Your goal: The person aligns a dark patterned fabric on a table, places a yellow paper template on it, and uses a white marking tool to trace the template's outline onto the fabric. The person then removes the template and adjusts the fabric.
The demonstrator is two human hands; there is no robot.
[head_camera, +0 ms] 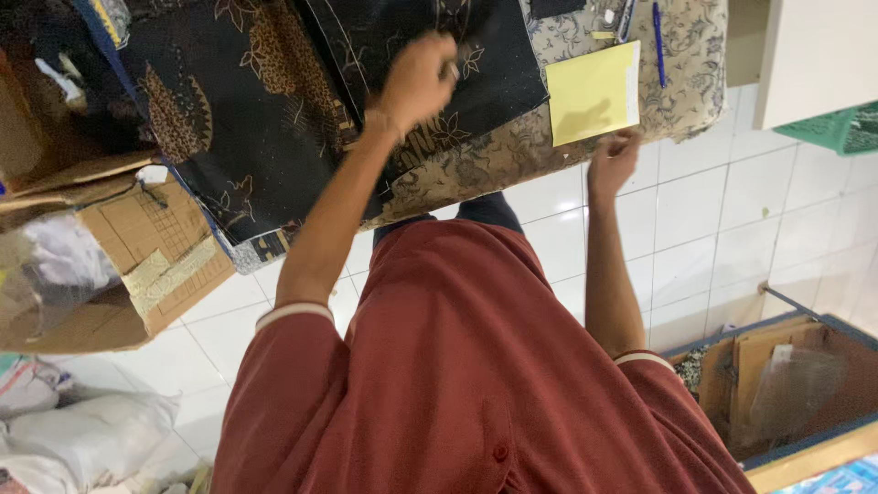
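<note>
**Our Hands at the Cloth Bench**

We look down and see our red shirt (476, 366) first. It fills the near part of the view. Below us is a white tile floor (713, 220).

On one side of us, near the floor, sit white bags (82, 439) and a brown cardboard box (110, 274). On the other side is a wooden crate (786, 384) with a blue rim.

Past our shirt is the bench (512, 155). A flowery tan cover lies over it. Our right hand (615, 157) is at the near edge of the bench, just under a yellow paper (593, 91). Its fingers curl on the edge. We cannot tell if it grips anything.

Our left hand (416, 80) is farther in, on top of a dark cloth (274, 101) with brown leaf shapes. The fingers are bent and pressed on the cloth. The hand is blurry, so we cannot tell if it pinches the cloth. Our two hands are well apart.

At the far edge of the bench lies a blue pen (658, 32), near the yellow paper.
</note>
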